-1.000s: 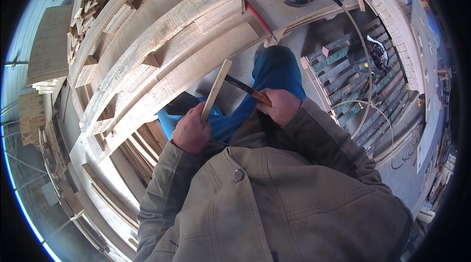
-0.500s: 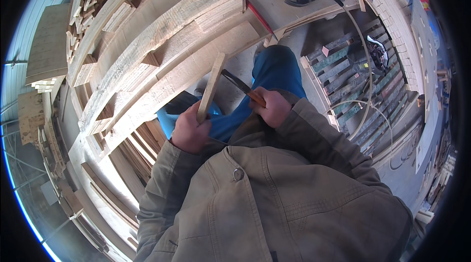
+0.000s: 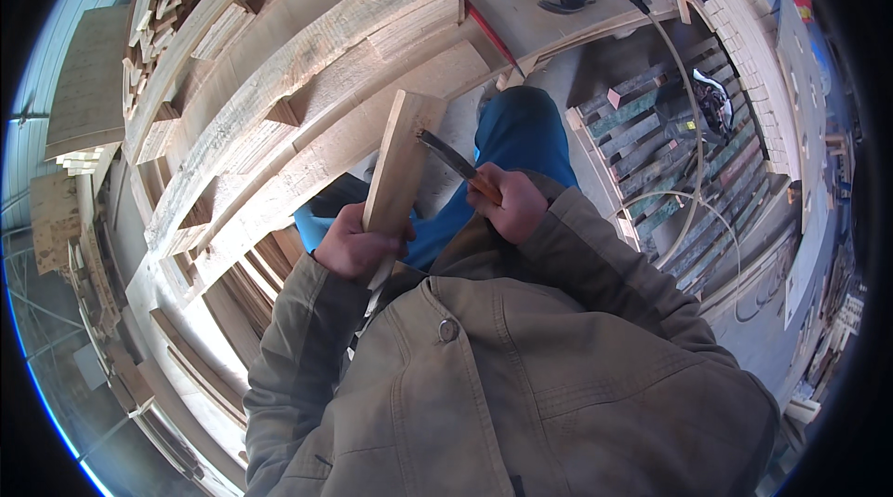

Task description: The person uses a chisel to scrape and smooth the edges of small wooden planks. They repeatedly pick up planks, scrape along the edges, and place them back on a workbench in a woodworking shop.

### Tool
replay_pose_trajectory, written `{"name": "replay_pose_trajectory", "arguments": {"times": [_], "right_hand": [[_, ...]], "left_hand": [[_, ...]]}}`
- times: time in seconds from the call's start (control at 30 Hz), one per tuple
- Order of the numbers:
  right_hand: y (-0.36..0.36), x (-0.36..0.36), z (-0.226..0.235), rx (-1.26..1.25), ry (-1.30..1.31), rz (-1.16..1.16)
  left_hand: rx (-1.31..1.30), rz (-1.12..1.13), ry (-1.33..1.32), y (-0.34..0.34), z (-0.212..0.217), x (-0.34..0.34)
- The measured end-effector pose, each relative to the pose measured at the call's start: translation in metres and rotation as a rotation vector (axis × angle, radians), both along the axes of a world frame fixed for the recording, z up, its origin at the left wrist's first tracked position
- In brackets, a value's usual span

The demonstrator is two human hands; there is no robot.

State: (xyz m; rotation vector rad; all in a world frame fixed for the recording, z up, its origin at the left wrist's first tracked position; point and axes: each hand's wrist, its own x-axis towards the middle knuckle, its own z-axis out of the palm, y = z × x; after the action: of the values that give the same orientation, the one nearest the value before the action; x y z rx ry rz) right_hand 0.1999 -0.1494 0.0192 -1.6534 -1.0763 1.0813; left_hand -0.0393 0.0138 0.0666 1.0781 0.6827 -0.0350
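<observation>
My left hand [image 3: 361,244] is closed around the lower end of a short pale wooden board [image 3: 402,158], which points up and away from me with its broad face showing. In my right hand [image 3: 511,204] is a slim dark tool with a brown handle [image 3: 456,159]; its exact kind I cannot make out. The tool's dark tip meets or nearly meets the board's right side near the top, beside a small dark mark. Both hands are above my lap, over my blue trouser legs [image 3: 524,130].
On the left lies a large frame of thick timber beams [image 3: 307,60]. A claw hammer [image 3: 565,1] and a red bar-like tool [image 3: 491,34] rest at the far side. To the right stand a slatted pallet [image 3: 665,130], a loose hose [image 3: 699,148] and stacked pale timber [image 3: 758,60].
My left hand has turned the board, so its broad face shows instead of its narrow edge. The dark tool's tip has come to the board; the right hand has barely shifted.
</observation>
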Motion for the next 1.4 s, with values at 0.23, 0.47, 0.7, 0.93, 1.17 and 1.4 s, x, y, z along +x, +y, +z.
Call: {"name": "replay_pose_trajectory", "arguments": {"times": [0.23,0.47,0.7,0.93,1.17,1.4], "right_hand": [[0.003,0.006,-0.003,-0.037,-0.020,0.008],[0.002,0.013,-0.005,-0.149,-0.158,0.060],[-0.002,0.010,0.003,-0.202,-0.134,0.084],[-0.009,0.010,0.000,-0.225,-0.095,0.119],[-0.012,0.010,-0.001,-0.179,-0.113,0.124],[-0.003,0.004,0.001,-0.197,0.130,0.049]], "left_hand": [[0.002,0.069,0.044,-0.004,-0.007,-0.001],[0.907,-0.045,0.220,-0.003,-0.011,-0.002],[1.297,-0.070,0.478,-0.011,-0.015,0.000],[1.134,-0.120,0.359,-0.007,-0.014,-0.014],[0.954,-0.136,0.299,-0.007,-0.010,-0.018],[0.964,-0.074,0.318,-0.012,-0.005,-0.004]]}}
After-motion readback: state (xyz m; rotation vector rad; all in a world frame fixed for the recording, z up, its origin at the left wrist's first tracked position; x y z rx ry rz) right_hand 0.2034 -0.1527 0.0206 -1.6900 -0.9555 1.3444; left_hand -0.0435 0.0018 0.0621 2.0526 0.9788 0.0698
